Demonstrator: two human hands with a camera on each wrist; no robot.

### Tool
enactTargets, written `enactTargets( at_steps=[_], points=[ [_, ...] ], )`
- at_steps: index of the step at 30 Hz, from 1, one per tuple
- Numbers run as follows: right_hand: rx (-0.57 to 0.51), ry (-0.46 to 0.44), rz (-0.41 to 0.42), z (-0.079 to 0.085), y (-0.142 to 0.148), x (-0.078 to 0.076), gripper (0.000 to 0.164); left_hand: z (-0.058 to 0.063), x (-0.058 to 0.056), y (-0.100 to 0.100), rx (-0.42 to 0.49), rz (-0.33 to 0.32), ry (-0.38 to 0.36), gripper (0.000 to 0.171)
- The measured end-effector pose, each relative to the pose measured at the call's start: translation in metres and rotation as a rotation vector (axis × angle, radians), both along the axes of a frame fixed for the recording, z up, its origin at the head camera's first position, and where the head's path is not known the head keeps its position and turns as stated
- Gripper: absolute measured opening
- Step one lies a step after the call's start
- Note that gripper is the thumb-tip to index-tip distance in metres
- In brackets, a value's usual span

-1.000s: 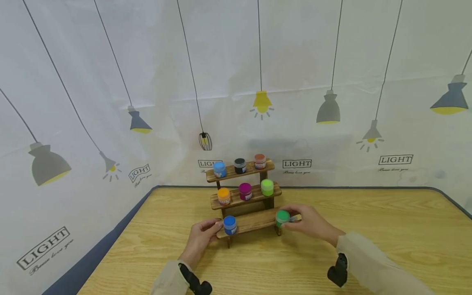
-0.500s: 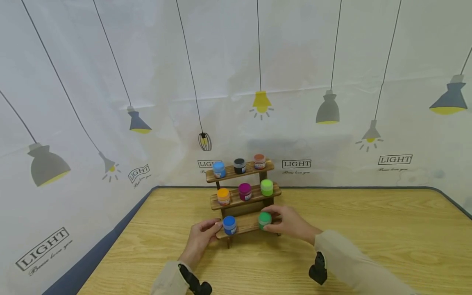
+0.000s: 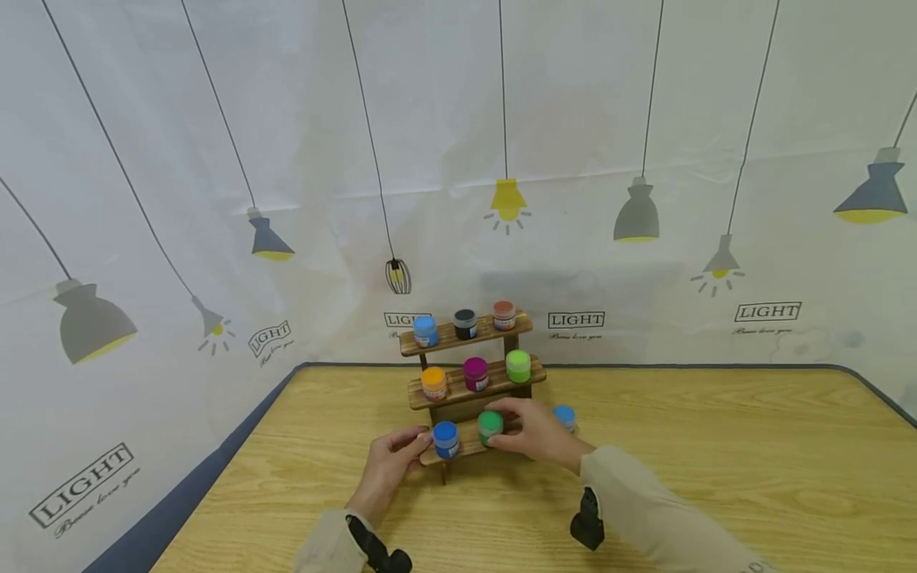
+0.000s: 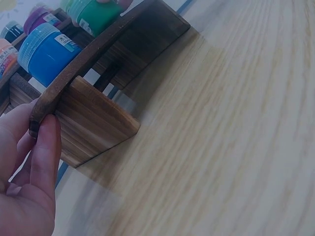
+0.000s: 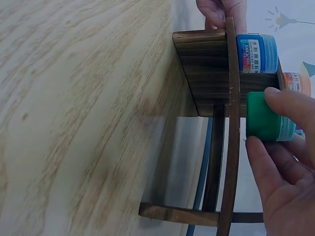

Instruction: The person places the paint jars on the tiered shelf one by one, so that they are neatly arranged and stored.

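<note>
A three-tier wooden stand [image 3: 469,442] holds small paint jars. My left hand [image 3: 390,463] pinches the left end of its bottom shelf [image 4: 54,96] between thumb and fingers. The dark blue paint jar [image 3: 446,442] stands on that shelf, right beside the left thumb. With thumb and fingers, my right hand [image 3: 539,434] grips a green paint jar [image 3: 490,427] upright at the middle of the bottom shelf. In the right wrist view, the green jar's base is close over the shelf, a short way from the blue jar.
On the middle shelf are orange [image 3: 434,383], purple [image 3: 476,374] and lime green [image 3: 518,366] jars. The top shelf bears light blue [image 3: 426,332], black [image 3: 466,324] and orange-red [image 3: 504,316] ones. Another light blue jar [image 3: 564,417] shows behind my right wrist. A printed wall sheet backs the wooden table [image 3: 716,446].
My right hand has moved left along the bottom shelf with the green jar, from its right end to the middle. A light blue jar behind it now shows. The left hand stays put.
</note>
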State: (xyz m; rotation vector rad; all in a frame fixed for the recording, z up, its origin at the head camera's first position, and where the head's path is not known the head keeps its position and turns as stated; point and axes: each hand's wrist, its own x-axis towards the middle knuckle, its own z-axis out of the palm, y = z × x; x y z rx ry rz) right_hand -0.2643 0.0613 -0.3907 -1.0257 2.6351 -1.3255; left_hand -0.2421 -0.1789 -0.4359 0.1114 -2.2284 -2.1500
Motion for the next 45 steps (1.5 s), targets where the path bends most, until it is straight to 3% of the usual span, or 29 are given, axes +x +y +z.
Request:
enactTargets(
  at_steps=[19, 38, 45],
  points=[
    [-0.03, -0.048, 0.008, -0.0039, -0.0037, -0.001, 0.038, -0.0009, -0.0007, 0.0009, 0.006, 0.012, -0.008, 0.04],
    [-0.044, -0.028, -0.016, -0.0071, -0.0047, -0.0034, 0.034, -0.0012, -0.0015, 0.0005, 0.018, 0.015, 0.006, 0.037],
    [-0.073, -0.06, -0.009, -0.009, -0.0046, -0.0017, 0.044, -0.0012, -0.0003, 0.0006, 0.019, 0.009, 0.007, 0.038]
  ],
)
